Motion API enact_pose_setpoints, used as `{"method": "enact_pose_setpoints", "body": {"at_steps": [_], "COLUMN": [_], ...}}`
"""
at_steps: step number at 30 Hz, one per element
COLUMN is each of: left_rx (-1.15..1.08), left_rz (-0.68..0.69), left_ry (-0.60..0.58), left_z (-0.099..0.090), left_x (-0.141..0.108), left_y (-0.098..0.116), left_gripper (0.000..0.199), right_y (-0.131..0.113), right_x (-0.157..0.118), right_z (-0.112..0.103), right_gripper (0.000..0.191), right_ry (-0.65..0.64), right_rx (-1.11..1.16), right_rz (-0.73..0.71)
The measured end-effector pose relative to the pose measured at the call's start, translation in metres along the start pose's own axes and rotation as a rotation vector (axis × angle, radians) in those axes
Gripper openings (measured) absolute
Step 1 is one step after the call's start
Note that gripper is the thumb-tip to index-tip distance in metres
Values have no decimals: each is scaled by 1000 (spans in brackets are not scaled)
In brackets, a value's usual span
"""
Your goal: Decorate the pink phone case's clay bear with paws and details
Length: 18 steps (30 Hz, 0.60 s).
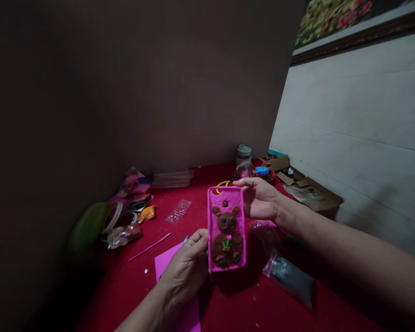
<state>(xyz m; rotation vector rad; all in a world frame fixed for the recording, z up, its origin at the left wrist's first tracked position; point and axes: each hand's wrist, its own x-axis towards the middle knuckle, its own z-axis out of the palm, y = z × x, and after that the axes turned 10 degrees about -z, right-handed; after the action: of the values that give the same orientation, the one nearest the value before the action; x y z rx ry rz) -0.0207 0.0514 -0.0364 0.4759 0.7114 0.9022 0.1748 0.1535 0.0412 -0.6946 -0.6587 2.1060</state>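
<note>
A pink phone case (212,235) is held upright above the table, its decorated back toward me. On it is a brown clay bear (235,242) with dark eyes, holding a pink flower with green leaves. My left hand (190,258) grips the case's lower left edge, thumb in front. My right hand (261,198) grips its upper right edge, with the fingers partly hidden behind it. Beneath my left hand lies a pink sheet (164,260) on the red table. A yellow loop (224,183) shows just behind the case's top.
To the left lie a pink stick (150,246), a sheet of small gems (179,211), an orange packet (147,213) and white rings (115,216). A bag of dark material (290,279) lies at right. Behind stand a lidded jar (244,154) and cardboard boxes (320,196).
</note>
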Motion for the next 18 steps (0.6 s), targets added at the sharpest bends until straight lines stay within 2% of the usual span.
{"method": "enact_pose_setpoints", "body": {"at_steps": [5,11,18], "left_rx": [-23,-37,-34], "left_rz": [18,39,60], "left_ry": [5,8,2], "left_z": [0,-1,-5], "left_x": [0,0,3], "left_y": [1,3,1], "left_gripper": [26,24,24], "right_y": [4,18,47], "right_x": [-3,-14,-20], "right_z": [-2,-8,-22], "right_gripper": [13,23,15], "right_ry": [-17,8,23], "right_rx": [72,149,141], "right_rz": [-24,-126,-131]}}
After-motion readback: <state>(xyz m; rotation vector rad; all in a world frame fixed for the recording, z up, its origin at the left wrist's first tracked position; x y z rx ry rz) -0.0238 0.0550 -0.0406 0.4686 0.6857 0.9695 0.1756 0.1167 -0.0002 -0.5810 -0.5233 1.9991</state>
